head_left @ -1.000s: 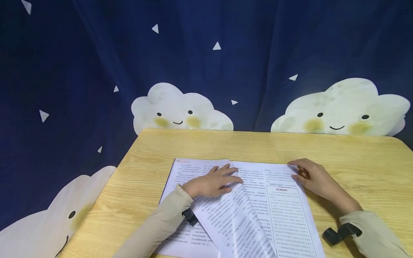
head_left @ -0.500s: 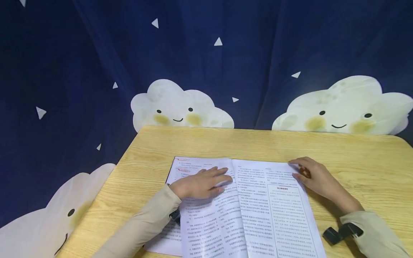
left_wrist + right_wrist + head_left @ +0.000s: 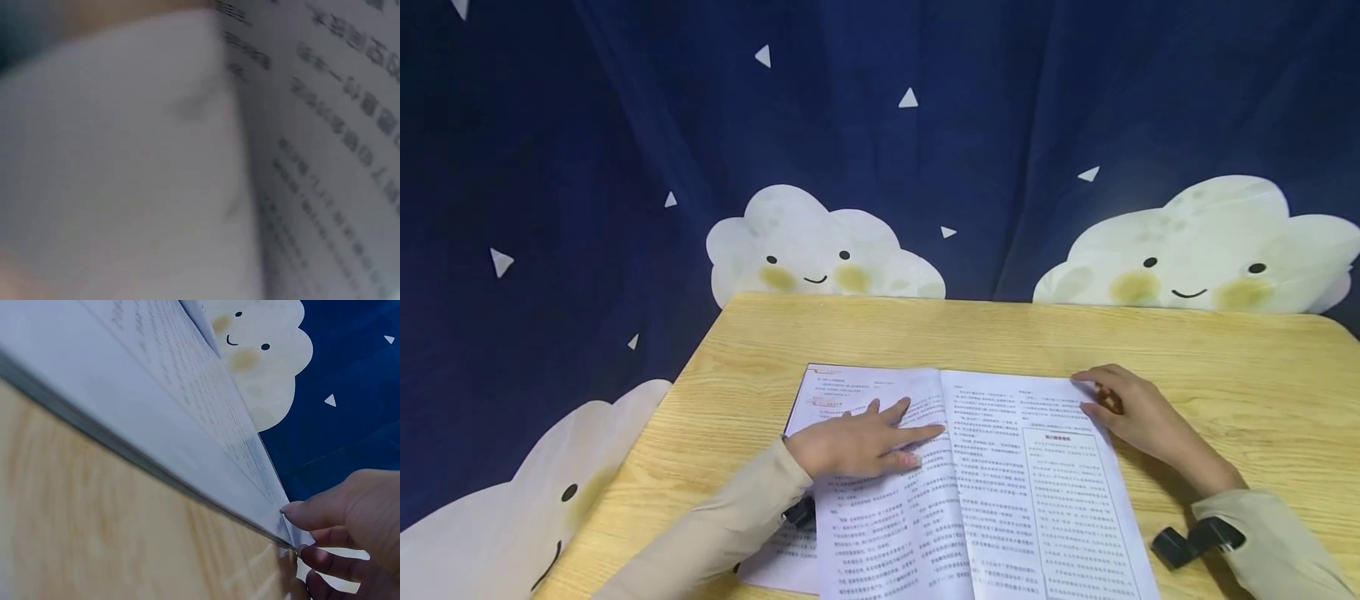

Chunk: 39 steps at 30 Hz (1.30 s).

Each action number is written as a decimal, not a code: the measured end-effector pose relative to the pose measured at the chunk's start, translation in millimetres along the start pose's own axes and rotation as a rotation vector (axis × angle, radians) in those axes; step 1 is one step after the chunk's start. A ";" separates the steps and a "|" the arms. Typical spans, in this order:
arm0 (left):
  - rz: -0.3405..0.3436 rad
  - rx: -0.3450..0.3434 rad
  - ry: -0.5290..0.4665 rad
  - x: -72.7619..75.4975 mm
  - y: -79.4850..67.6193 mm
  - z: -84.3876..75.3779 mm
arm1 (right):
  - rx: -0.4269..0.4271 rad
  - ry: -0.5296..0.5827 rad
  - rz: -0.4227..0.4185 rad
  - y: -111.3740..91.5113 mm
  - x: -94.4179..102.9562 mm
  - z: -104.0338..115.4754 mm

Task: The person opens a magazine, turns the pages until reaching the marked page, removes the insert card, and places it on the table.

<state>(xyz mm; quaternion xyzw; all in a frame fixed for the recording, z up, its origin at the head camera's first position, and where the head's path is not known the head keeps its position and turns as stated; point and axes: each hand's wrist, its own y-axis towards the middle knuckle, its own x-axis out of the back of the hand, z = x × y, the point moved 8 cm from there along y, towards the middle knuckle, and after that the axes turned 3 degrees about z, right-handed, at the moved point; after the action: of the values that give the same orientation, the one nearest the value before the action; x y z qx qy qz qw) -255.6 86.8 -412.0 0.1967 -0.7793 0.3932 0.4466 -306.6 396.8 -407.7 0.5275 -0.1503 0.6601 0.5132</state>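
Note:
An open book (image 3: pixel 992 500) with columns of printed text lies on the wooden table. On its left half, a turned leaf (image 3: pixel 880 533) sits askew over the page beneath, whose top strip (image 3: pixel 842 377) shows above. My left hand (image 3: pixel 861 440) rests on this leaf with fingers spread toward the centre fold. The left wrist view is mostly blurred paper (image 3: pixel 125 162) with print at the right. At the far right corner of the book, my right hand (image 3: pixel 1138 417) pinches the page corner; in the right wrist view the thumb (image 3: pixel 319 509) lies on top, with fingertips below the edge.
The wooden table (image 3: pixel 1000 333) extends behind the book and to both sides. A dark blue curtain (image 3: pixel 850 125) with smiling clouds hangs behind the table's far edge. Black straps with small devices sit at both wrists, the right one (image 3: pixel 1195 542) beside the book.
The leaf that stood folded diagonally near the centre has swung left and now lies over the left half. My left hand moved left with it and slightly nearer. The right hand stayed at its corner.

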 end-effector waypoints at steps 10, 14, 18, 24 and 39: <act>0.090 0.146 -0.008 12.7 -35.9 5.4 | -0.025 0.002 0.023 -0.3 0.2 -2.9; 0.050 0.105 0.022 16.2 -36.2 0.1 | -0.025 -0.008 0.022 -0.3 2.3 -4.1; -0.024 -0.033 0.074 17.3 -21.0 -21.7 | 0.001 -0.017 0.010 1.0 3.8 -2.5; -0.090 -0.105 0.146 24.5 19.6 -50.5 | -0.029 -0.022 0.025 1.0 4.2 -5.2; -0.151 -0.052 -0.042 24.9 100.2 -32.2 | -0.038 -0.006 0.063 1.8 -2.9 -3.5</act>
<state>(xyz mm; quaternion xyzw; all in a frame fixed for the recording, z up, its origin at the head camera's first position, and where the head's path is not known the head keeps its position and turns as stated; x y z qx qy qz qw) -317.2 174.8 -425.2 0.2514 -0.7814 0.3337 0.4635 -310.3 397.1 -410.9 0.5148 -0.1809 0.6714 0.5015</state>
